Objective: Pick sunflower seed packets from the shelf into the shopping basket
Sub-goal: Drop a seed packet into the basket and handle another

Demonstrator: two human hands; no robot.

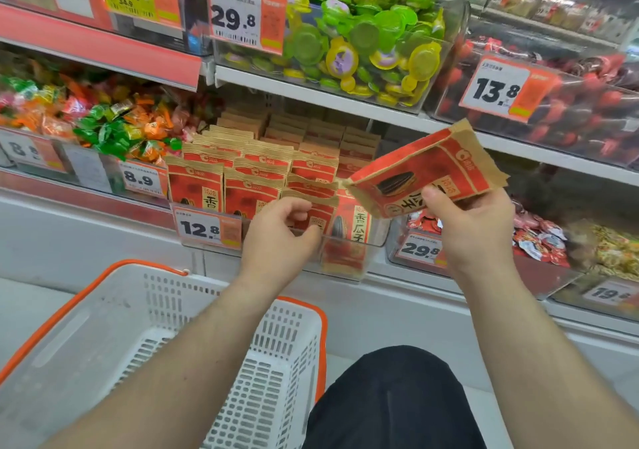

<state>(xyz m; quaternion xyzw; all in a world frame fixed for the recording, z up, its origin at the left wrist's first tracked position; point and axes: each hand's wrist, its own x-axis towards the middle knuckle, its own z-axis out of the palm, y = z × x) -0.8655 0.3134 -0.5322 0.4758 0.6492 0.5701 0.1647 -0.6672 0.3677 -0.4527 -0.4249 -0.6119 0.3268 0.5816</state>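
Red and brown sunflower seed packets [242, 172] stand in rows in a clear shelf bin at the centre. My right hand [473, 227] grips one packet [425, 172], lifted clear of the bin and tilted to the right. My left hand [276, 237] reaches into the front of the bin, its fingers curled round the top of another packet [313, 208] that still stands among the others. The white shopping basket [103, 327] with an orange rim sits below the shelf at lower left; no packets show inside it.
Clear bins of wrapped sweets [86, 117] sit to the left and green jelly cups [363, 40] above. A bin of red items [570, 103] is at upper right. Price tags line the bin fronts. My dark-clothed knee [390, 400] is beside the basket.
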